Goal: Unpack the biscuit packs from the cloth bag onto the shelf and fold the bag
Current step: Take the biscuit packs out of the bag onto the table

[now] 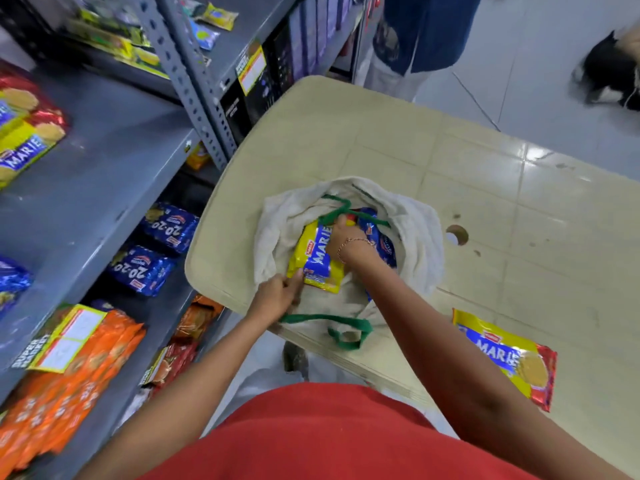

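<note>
bag (412,216) on table (485,174), shelf (86,161) left

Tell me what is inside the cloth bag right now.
Inside the cloth bag lie a yellow Marie pack and a blue pack. The right hand reaches in on top of them. Anything deeper is covered by the packs, the hand and the cloth.

I see the cream cloth bag (415,230) slumped open on the table, a yellow Marie pack (317,261) tilted in its mouth; another Marie pack (505,355) lies flat nearby.
</note>
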Demonstrator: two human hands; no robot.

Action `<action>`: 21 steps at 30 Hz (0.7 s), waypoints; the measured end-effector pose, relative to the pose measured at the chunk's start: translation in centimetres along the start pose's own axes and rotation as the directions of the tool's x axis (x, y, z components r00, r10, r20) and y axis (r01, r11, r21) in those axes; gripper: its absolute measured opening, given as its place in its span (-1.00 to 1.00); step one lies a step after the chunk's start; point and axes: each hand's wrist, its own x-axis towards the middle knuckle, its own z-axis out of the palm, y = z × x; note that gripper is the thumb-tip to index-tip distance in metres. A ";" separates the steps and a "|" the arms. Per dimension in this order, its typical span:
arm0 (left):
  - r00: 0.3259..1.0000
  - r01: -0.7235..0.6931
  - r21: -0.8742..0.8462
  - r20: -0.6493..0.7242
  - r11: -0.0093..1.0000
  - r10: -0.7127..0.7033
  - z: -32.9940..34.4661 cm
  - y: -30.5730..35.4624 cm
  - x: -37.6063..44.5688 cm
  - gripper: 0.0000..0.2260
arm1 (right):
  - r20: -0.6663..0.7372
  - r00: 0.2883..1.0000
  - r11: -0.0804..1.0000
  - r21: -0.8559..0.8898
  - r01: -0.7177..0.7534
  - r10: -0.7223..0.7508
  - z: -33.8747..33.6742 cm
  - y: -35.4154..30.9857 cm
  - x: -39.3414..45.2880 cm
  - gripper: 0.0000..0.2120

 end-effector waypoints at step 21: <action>0.961 0.203 -0.855 0.082 0.477 -0.263 -6.4 3.3 0.7 -0.43 | 0.116 0.990 0.812 0.569 -0.127 0.074 -1.3 1.4 -0.7 -0.42</action>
